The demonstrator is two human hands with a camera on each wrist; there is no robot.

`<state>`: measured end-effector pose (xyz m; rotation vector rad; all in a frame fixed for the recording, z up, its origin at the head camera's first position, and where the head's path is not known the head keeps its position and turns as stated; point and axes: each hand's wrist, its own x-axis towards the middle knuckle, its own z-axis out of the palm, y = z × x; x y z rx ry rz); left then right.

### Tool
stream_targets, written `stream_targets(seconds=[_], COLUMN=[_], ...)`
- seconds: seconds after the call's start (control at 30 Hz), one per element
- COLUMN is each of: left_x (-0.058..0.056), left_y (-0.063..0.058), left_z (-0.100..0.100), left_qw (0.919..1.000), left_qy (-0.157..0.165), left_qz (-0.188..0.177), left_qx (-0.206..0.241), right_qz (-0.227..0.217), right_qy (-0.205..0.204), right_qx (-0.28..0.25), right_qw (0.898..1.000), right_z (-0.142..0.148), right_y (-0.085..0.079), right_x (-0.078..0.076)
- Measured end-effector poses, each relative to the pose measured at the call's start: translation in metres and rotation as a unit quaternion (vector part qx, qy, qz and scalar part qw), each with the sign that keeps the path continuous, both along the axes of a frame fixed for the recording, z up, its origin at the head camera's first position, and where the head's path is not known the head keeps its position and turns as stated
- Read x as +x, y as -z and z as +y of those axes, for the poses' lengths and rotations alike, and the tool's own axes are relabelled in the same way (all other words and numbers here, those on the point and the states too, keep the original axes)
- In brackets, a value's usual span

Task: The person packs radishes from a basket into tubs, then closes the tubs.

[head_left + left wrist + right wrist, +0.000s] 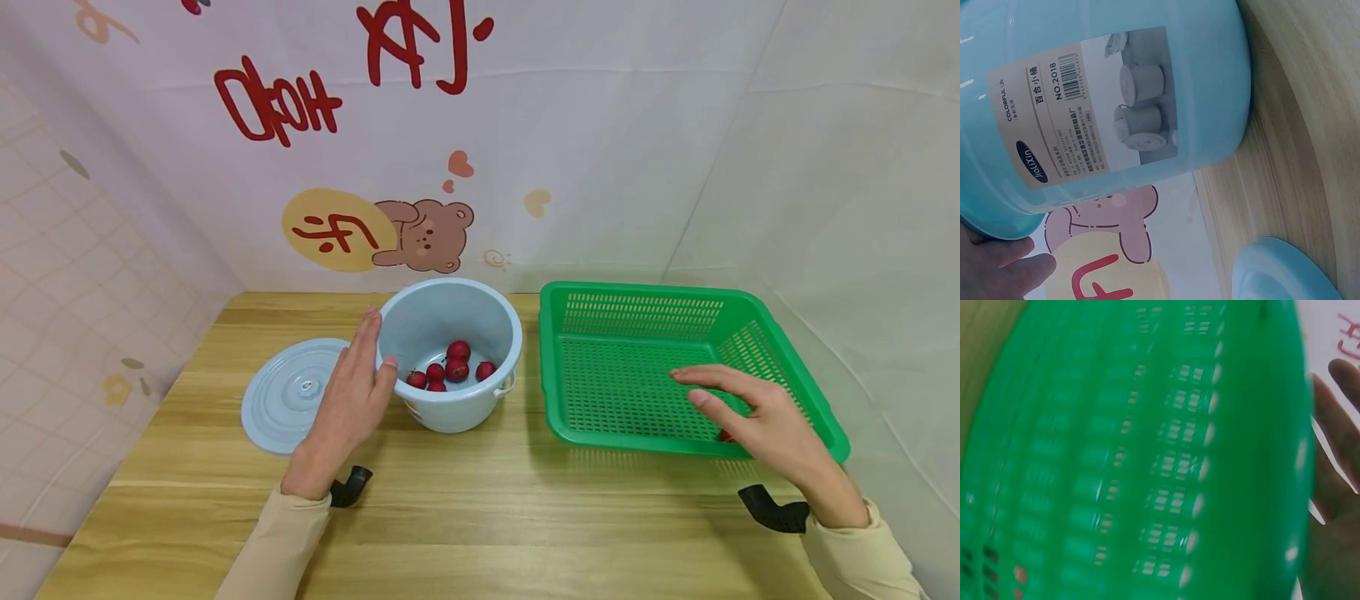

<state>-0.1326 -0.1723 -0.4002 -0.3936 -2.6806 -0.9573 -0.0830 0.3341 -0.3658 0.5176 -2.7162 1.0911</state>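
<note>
My left hand [347, 402] is at the left side of a light blue bucket [453, 414], its fingers extended along the rim. In the left wrist view, the fingertips lie against or close beside the bucket's rim. Inside the bucket lie several small round red fruits [457, 369]. Over the front right part of a green plastic basket [630, 442] hovers my right hand [768, 417], thumb and fingers apart and holding nothing. Beneath that hand a red fruit [725, 436] shows in the basket, mostly hidden.
Left of the bucket, a light blue lid [273, 396] lies flat on the wooden table [480, 517], partly behind my left hand. A white printed cloth [615, 150] hangs behind the table. The bucket's white handle [506, 386] hangs at its right side.
</note>
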Motion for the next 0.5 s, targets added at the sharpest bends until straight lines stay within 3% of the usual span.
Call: stream_targets(seconds=[0.1,0.3,0.5], left_x=[0.000,0.000,0.000], left_y=[0.001,0.000,0.000], left_z=[-0.001,-0.001,-0.001], left_qw=[1.0000,1.0000,0.9999], left_qy=[-0.001,0.000,0.000], left_qz=[0.000,-0.003,-0.004], left_qx=[-0.001,0.007,0.011], right_qz=[-0.038,-0.043,-0.079], right_qy=[0.003,0.010,-0.008], right_qx=[0.002,0.041,0.069], right_qw=[0.999,0.998,0.994], right_z=[0.012,0.031,0.046], right_y=[0.001,0.002,0.001], right_x=[-0.001,-0.006,-0.013])
